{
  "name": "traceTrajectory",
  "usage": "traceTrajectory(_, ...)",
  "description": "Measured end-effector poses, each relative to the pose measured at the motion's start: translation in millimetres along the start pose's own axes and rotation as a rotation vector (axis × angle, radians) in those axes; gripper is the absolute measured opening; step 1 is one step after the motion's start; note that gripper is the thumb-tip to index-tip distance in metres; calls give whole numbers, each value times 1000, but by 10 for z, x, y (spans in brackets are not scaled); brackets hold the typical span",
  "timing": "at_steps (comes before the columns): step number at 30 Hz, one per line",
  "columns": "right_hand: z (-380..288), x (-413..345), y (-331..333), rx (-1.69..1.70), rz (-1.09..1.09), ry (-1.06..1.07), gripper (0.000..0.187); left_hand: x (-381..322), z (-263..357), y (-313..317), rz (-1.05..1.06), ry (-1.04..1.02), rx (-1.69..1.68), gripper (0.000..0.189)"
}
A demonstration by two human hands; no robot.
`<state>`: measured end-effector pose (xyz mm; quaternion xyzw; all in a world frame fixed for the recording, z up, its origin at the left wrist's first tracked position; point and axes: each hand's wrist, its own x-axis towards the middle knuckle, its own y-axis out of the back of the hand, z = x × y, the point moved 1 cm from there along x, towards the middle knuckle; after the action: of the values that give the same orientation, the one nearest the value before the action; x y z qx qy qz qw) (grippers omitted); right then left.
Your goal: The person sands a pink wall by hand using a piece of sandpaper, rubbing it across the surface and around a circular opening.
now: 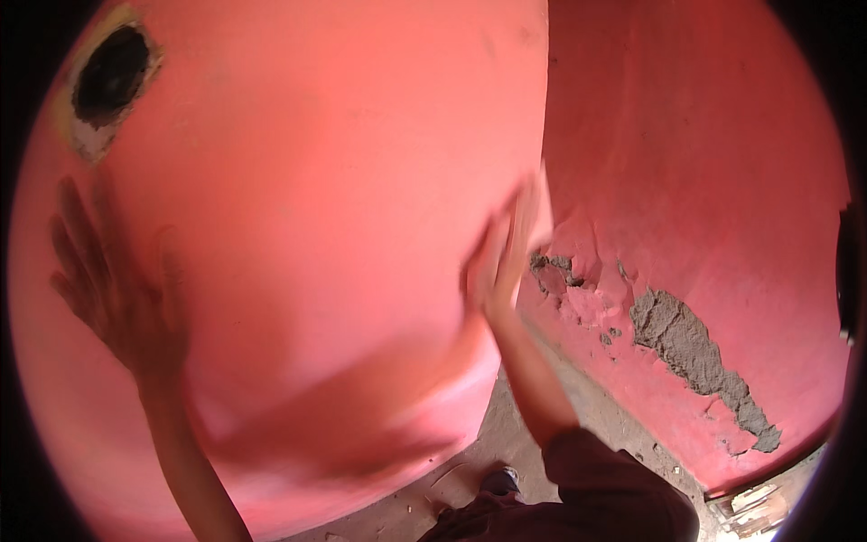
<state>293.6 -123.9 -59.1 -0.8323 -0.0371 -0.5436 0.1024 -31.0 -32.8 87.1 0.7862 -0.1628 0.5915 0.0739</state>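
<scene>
My left hand [129,298] is spread flat before a painted pink-red wall [325,203], fingers pointing up. Just above its fingertips is a ragged dark hole [110,76] in the wall, ringed by bare, chipped plaster. My right hand [502,251], slightly blurred, is seen edge-on near the wall's right-hand vertical corner, fingers stretched upward. Its palm faces the wall; I cannot tell whether it presses on it. Neither hand holds anything. A broad shadow falls on the wall between my arms.
A second red wall [677,149] recedes to the right, its paint cracked and peeling around a long patch of exposed grey plaster [698,352]. Small debris lies on the floor [508,413]. My shoe [500,480] stands near the wall's foot. A dark object [845,271] shows at the right rim.
</scene>
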Motion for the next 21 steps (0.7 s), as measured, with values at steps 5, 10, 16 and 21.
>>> traceTrajectory(5, 475, -2106, 469, -170, -152, -241, 52, 43, 56, 29, -15, 39, 0, 67)
traceTrajectory(10, 32, -432, 94, 126, -56, -74, 52, -35, -47, -50, 20, 24, 5, 66)
traceTrajectory(16, 310, -1087, 150, -38, 21, -310, 56, 4, -17, -30, 38, 23, -28, 66)
traceTrajectory(21, 546, -1809, 222, 9, 123, -708, 59, -13, 38, -78, 34, 50, 4, 65)
